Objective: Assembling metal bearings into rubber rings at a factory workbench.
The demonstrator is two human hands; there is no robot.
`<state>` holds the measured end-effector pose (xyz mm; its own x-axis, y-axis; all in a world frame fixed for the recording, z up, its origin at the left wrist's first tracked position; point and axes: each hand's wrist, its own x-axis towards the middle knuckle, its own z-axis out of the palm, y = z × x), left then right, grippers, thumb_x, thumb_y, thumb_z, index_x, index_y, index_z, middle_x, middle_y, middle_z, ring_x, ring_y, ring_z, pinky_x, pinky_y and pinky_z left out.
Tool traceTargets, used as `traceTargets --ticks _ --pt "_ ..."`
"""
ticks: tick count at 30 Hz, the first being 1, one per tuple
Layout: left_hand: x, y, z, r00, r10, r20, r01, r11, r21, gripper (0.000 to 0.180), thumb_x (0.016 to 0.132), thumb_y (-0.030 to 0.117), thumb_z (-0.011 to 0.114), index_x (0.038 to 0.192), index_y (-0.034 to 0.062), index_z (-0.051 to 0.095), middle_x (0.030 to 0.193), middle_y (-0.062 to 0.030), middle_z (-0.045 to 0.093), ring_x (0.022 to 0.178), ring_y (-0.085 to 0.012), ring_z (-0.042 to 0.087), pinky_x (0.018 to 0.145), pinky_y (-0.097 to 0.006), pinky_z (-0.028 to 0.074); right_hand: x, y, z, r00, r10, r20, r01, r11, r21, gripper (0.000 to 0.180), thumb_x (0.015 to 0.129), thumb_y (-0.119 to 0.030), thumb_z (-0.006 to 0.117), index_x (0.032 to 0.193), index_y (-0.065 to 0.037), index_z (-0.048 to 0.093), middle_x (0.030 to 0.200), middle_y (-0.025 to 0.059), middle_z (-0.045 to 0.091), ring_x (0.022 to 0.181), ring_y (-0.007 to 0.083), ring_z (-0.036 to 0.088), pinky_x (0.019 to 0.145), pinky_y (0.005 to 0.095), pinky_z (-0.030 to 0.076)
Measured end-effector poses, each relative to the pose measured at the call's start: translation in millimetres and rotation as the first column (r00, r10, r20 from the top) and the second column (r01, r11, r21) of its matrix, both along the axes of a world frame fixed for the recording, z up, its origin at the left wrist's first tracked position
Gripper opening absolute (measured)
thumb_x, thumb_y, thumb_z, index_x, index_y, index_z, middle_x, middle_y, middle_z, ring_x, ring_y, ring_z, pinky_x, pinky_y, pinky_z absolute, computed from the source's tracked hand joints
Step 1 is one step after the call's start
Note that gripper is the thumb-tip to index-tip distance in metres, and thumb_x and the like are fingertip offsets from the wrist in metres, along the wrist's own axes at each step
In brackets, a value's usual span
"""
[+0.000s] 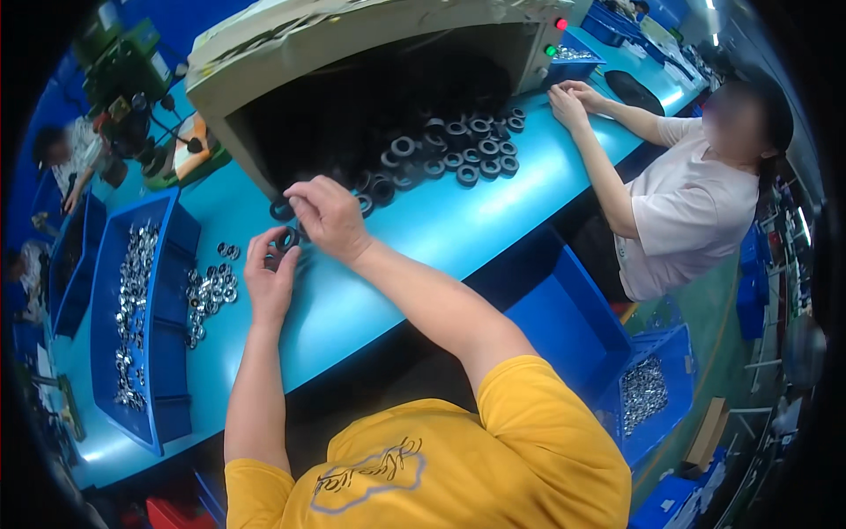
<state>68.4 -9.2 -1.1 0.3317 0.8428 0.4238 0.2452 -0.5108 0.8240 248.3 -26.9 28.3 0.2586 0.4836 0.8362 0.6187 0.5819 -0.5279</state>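
Observation:
My left hand (270, 271) is closed around a black ring (287, 238), held between thumb and fingers just above the blue tabletop. Close beside it is my right hand (329, 217), its thumb and fingers pinched together; what they hold, if anything, I cannot make out. Another black ring (281, 210) shows right by the right fingertips; whether they touch it is unclear. A spread of black rings (467, 175) lies at the mouth of a cream metal housing (256, 48) with a dark inside. Left of my left hand, small shiny metal rings (210, 295) sit in a loose heap.
A long blue bin (169, 317) of shiny metal parts stands at the left table edge. Green machinery (128, 70) rises behind it. At the right, a co-worker (696, 194) rests both hands on the table (529, 189). Blue crates (564, 309) stand below the front edge.

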Motion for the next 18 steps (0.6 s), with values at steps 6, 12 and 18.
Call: traceTargets --ticks 6,12,18 --pt "75 37 16 0.998 0.012 -0.055 0.009 0.931 0.366 0.026 0.089 0.009 0.072 0.114 0.0079 0.071 0.123 -0.0112 0.064 0.109 -0.0315 0.063 0.093 -0.039 0.051 9 -5 15 0.999 -0.042 0.01 0.039 0.977 0.209 0.017 0.085 -0.013 0.072 0.102 -0.013 0.07 0.086 0.0056 0.064 0.078 0.0286 0.064 0.069 0.0407 0.049" --pt "115 69 18 0.808 0.416 -0.416 -0.14 0.823 0.551 0.04 0.093 0.028 0.067 0.132 0.0176 0.069 0.147 -0.0154 0.056 0.123 -0.0396 0.057 0.104 -0.049 0.047 29 -9 14 0.994 -0.106 0.021 0.099 0.971 0.216 0.02 0.084 -0.013 0.071 0.103 -0.014 0.069 0.086 0.0049 0.061 0.077 0.0263 0.061 0.069 0.039 0.046" --pt "71 22 5 0.825 0.354 -0.441 -0.066 0.835 0.547 0.037 0.093 0.025 0.069 0.125 0.0083 0.067 0.134 -0.0159 0.062 0.117 -0.0393 0.059 0.096 -0.05 0.047 27 -11 8 0.998 -0.036 0.056 0.023 0.978 0.206 0.016 0.086 -0.013 0.07 0.102 -0.013 0.069 0.084 0.0037 0.063 0.077 0.0256 0.061 0.071 0.0384 0.046"
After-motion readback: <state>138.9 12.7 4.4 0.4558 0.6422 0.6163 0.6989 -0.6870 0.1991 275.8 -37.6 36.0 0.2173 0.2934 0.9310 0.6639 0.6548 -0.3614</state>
